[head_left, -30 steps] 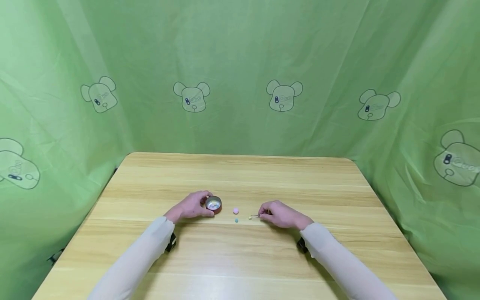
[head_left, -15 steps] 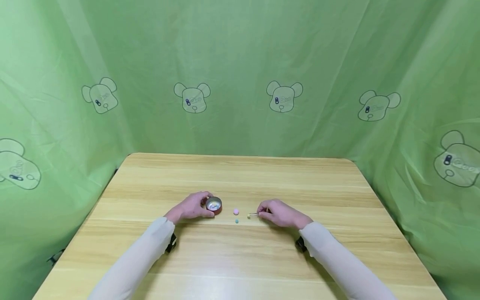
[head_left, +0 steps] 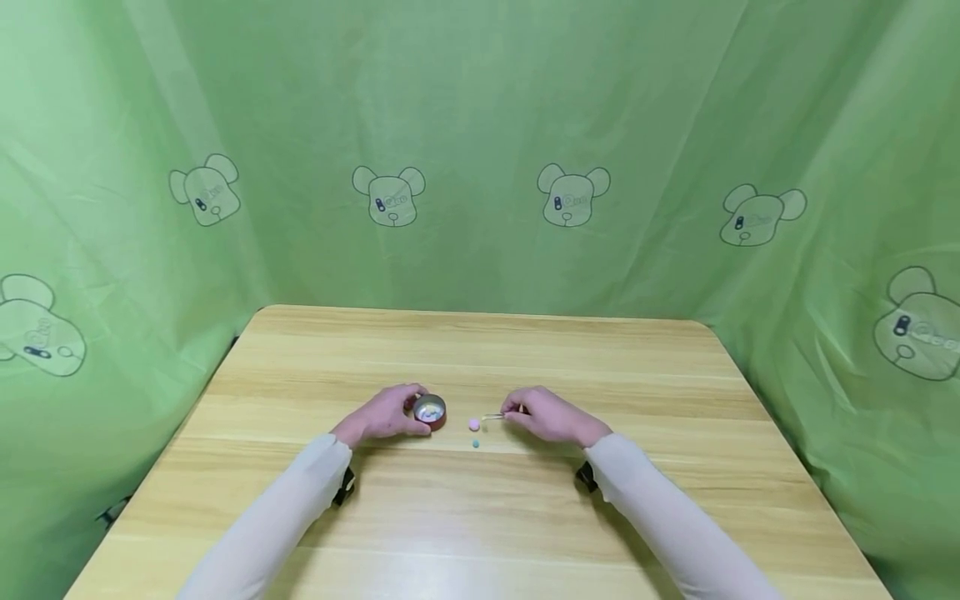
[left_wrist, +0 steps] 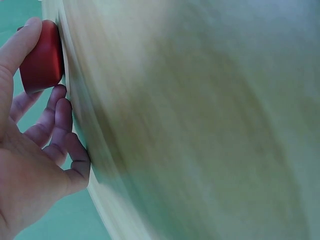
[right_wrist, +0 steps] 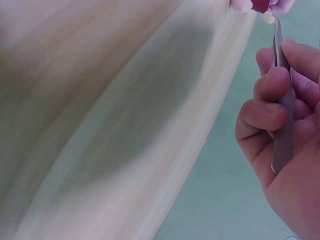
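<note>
My left hand (head_left: 384, 411) grips a small round red tin (head_left: 431, 422) between thumb and fingers on the table. Its top is uncovered, and small pale and coloured bits lie inside. In the left wrist view the tin's smooth red side (left_wrist: 42, 60) shows near the thumb. My right hand (head_left: 551, 415) pinches metal tweezers (right_wrist: 284, 100), pointed toward the tin and raised off the table. At their tips sits a small pale yellow piece (right_wrist: 269, 17). A pink ball (head_left: 474, 425) and a smaller blue-green bead (head_left: 476, 444) lie between the hands.
The wooden table (head_left: 480, 517) extends around both hands. Green curtains (head_left: 480, 100) with bear-head prints stand behind it and on both sides.
My right hand has lifted the tweezers and the yellow piece off the table and moved left toward the tin. The left hand and tin have stayed in place.
</note>
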`<move>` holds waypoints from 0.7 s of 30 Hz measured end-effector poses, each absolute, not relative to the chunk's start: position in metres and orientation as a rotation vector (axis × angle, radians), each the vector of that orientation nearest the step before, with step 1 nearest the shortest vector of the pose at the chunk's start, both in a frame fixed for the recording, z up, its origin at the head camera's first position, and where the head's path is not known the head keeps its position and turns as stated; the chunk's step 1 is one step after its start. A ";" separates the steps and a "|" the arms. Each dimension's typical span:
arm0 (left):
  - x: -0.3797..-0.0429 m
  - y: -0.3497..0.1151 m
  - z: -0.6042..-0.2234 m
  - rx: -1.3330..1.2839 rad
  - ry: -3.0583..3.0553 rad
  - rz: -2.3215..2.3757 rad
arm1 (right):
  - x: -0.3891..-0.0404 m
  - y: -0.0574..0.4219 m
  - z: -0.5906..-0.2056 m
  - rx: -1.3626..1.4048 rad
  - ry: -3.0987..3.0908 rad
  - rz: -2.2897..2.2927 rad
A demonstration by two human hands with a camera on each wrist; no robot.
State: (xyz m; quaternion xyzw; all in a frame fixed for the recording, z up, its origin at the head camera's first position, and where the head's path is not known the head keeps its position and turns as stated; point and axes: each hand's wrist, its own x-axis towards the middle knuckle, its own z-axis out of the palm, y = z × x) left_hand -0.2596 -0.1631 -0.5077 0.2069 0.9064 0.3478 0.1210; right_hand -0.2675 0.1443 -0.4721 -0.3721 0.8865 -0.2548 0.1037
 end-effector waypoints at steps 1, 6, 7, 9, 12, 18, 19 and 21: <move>-0.260 -0.163 -0.508 0.606 2.649 1.013 | -0.268 0.143 -0.472 -1.093 2.612 -0.753; -0.260 -0.163 -0.507 0.611 2.659 1.001 | -0.273 0.134 -0.470 -1.071 2.590 -0.786; -0.260 -0.163 -0.507 0.612 2.661 0.999 | -0.274 0.132 -0.470 -1.064 2.589 -0.789; -0.260 -0.163 -0.506 0.615 2.662 1.001 | -0.276 0.127 -0.469 -1.054 2.591 -0.794; -0.260 -0.163 -0.505 0.617 2.661 1.009 | -0.278 0.119 -0.467 -1.036 2.593 -0.793; -0.259 -0.164 -0.506 0.631 2.668 1.008 | -0.279 0.102 -0.466 -1.017 2.590 -0.817; -0.259 -0.164 -0.506 0.638 2.672 1.006 | -0.279 0.100 -0.466 -1.016 2.587 -0.828; -0.259 -0.164 -0.506 0.650 2.680 1.001 | -0.280 0.095 -0.467 -1.018 2.584 -0.844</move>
